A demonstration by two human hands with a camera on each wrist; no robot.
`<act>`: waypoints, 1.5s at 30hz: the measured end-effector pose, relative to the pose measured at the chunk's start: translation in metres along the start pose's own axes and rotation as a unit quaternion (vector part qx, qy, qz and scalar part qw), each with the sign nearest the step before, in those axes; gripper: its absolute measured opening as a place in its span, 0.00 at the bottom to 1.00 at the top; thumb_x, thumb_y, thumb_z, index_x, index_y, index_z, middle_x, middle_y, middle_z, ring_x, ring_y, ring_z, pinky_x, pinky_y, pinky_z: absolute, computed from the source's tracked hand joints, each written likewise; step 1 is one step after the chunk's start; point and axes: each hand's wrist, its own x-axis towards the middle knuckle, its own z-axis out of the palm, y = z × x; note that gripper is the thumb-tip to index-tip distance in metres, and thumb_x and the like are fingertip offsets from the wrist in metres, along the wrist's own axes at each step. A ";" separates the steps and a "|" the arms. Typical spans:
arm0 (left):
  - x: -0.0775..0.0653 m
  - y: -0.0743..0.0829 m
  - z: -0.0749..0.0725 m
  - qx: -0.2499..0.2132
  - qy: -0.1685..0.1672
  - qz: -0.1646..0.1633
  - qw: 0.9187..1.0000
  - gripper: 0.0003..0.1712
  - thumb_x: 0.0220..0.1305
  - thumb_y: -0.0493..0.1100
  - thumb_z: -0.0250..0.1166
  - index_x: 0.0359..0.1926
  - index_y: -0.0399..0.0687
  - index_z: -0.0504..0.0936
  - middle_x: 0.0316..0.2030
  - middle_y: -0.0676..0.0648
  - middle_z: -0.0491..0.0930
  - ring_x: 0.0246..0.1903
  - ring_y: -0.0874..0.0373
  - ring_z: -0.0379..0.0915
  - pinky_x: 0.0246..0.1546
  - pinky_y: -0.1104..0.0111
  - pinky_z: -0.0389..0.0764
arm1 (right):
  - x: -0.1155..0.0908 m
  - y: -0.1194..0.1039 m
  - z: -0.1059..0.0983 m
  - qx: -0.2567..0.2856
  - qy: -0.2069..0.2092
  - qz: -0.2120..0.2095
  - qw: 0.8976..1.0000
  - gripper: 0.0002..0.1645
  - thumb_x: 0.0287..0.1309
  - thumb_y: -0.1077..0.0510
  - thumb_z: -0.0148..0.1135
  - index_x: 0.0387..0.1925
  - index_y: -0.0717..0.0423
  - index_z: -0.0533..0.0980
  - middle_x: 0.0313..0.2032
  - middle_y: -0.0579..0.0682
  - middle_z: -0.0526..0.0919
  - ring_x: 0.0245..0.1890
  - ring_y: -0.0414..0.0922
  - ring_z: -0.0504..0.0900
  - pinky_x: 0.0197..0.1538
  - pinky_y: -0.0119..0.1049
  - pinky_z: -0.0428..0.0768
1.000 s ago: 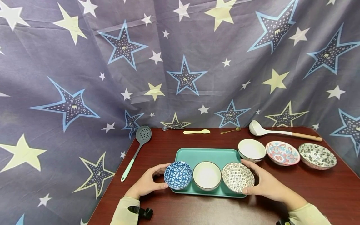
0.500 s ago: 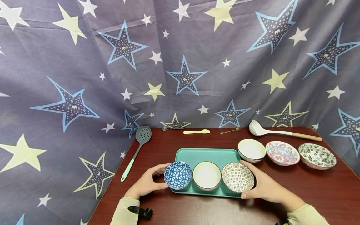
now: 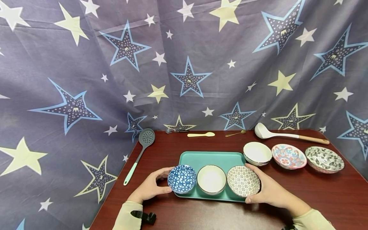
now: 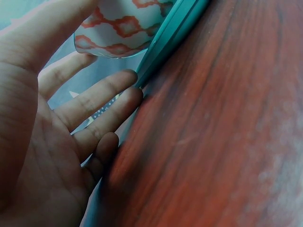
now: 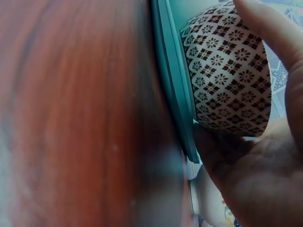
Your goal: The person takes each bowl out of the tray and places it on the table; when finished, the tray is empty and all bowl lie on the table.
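Three small bowls stand in a row on a teal tray (image 3: 212, 157). My left hand (image 3: 149, 187) holds the side of the blue triangle-patterned bowl (image 3: 182, 179), thumb in front and forefinger behind. In the left wrist view that bowl's outside (image 4: 122, 29) has red markings, and the other fingers spread loosely by the tray's edge. On the right, my right hand (image 3: 270, 188) grips the brown-patterned bowl (image 3: 242, 181) between thumb and fingers, its fingertips partly hidden behind the bowl. Between them sits a plain cream bowl (image 3: 211, 179) with a dark rim.
A white bowl (image 3: 257, 153), a red-and-blue floral bowl (image 3: 288, 156) and a leaf-patterned bowl (image 3: 325, 159) stand right of the tray. Behind them lies a white ladle (image 3: 261, 131). A skimmer (image 3: 146, 138) lies at left; a cream spoon (image 3: 201, 134) lies along the back edge.
My right thumb has slid slightly left and toward me, from over the brown-patterned bowl's rim to its front. The left hand and the bowls look unmoved.
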 end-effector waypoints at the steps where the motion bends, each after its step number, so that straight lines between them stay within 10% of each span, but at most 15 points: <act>1: 0.000 0.000 0.000 0.000 0.000 0.003 1.000 0.44 0.61 0.42 0.78 0.76 0.56 0.71 0.60 0.51 0.82 0.57 0.52 0.78 0.57 0.58 0.78 | 0.000 0.000 0.000 0.000 0.001 0.000 1.000 0.72 0.33 0.44 0.91 0.79 0.52 0.60 0.67 0.57 0.76 0.60 0.49 0.76 0.61 0.28 0.70; 45: 0.001 0.001 0.000 -0.003 0.000 0.005 1.000 0.44 0.61 0.41 0.78 0.76 0.54 0.71 0.60 0.50 0.82 0.57 0.50 0.78 0.57 0.57 0.78 | -0.008 0.013 -0.023 0.007 0.054 0.033 0.998 0.67 0.36 0.51 0.91 0.77 0.55 0.64 0.62 0.55 0.78 0.54 0.43 0.77 0.56 0.21 0.68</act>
